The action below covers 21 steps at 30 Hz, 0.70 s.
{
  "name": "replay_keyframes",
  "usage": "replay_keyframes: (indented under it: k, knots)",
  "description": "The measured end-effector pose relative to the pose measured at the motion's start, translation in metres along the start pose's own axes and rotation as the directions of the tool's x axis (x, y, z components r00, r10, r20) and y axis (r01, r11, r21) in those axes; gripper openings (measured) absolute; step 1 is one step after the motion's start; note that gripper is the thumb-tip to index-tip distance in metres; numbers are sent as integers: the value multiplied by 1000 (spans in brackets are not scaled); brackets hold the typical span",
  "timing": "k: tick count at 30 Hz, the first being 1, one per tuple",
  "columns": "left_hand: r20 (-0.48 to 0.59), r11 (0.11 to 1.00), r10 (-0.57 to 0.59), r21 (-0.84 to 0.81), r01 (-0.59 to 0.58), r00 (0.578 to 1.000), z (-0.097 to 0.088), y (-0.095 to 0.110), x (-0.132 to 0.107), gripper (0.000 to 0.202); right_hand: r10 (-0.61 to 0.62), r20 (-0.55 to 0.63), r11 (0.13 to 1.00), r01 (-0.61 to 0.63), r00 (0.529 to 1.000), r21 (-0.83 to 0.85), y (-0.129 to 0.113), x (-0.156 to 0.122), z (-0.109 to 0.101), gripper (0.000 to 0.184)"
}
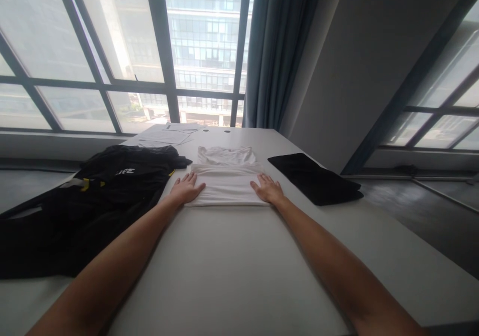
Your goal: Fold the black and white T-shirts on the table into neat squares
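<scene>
A white garment [226,176] lies partly folded in the middle of the white table [232,266], its near half doubled over. My left hand [186,189] rests flat on the garment's left near corner, fingers stretched out. My right hand [268,189] lies flat on its right near corner, fingers spread. Neither hand holds anything.
A pile of black clothes [93,201] with white lettering and yellow trim covers the table's left side. A folded black garment [314,177] lies to the right. Papers [168,134] sit at the far edge, by the windows and a blue curtain [277,52].
</scene>
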<state>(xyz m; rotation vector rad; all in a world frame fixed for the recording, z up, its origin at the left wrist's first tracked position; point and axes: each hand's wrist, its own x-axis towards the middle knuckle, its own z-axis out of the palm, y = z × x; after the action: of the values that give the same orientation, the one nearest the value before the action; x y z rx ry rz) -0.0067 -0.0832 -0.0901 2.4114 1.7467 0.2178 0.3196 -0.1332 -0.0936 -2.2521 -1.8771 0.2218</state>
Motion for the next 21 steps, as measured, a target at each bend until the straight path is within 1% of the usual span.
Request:
replay_keyframes:
  k: [2, 5, 7, 9, 11, 13, 15, 17, 19, 21]
  knots:
    - [-3, 1000, -26, 1, 26, 1000, 0, -5, 0, 77, 10, -3, 1000, -10, 1000, 6, 5, 0, -1, 71]
    - [3, 1000, -31, -6, 31, 1000, -1, -5, -3, 77, -13, -31, 1000, 14, 999, 26, 5, -4, -3, 66]
    - [-9, 1000, -27, -9, 27, 1000, -2, -1, -8, 75, -40, -95, 997, 45, 995, 60, 6, -10, -6, 57]
    - [-30, 1000, -8, -6, 8, 1000, -2, 2, -16, 72, -39, -177, 995, 54, 983, 82, 9, -16, -11, 49]
    - [-47, 1000, 19, 5, -19, 999, -1, 3, -25, 72, -18, -245, 997, 36, 969, 70, 16, -22, -17, 43]
    - [-56, 999, 36, 16, -35, 998, 0, 2, -35, 74, 12, -269, 998, 7, 963, 68, 26, -26, -22, 42]
    - [-63, 999, 34, 14, -33, 997, 0, 0, -44, 76, 34, -232, 991, -3, 972, 135, 37, -30, -26, 45]
    - [-76, 1000, 26, -4, -27, 997, 0, -3, -52, 75, 23, -163, 968, 19, 986, 250, 46, -34, -29, 47]
    - [-115, 999, 35, -33, -39, 993, -2, -5, -61, 70, -31, -93, 930, 63, 995, 363, 53, -40, -33, 50]
    - [-175, 995, 56, -74, -70, 983, -6, -6, -68, 63, -95, -25, 882, 96, 995, 461, 57, -45, -39, 56]
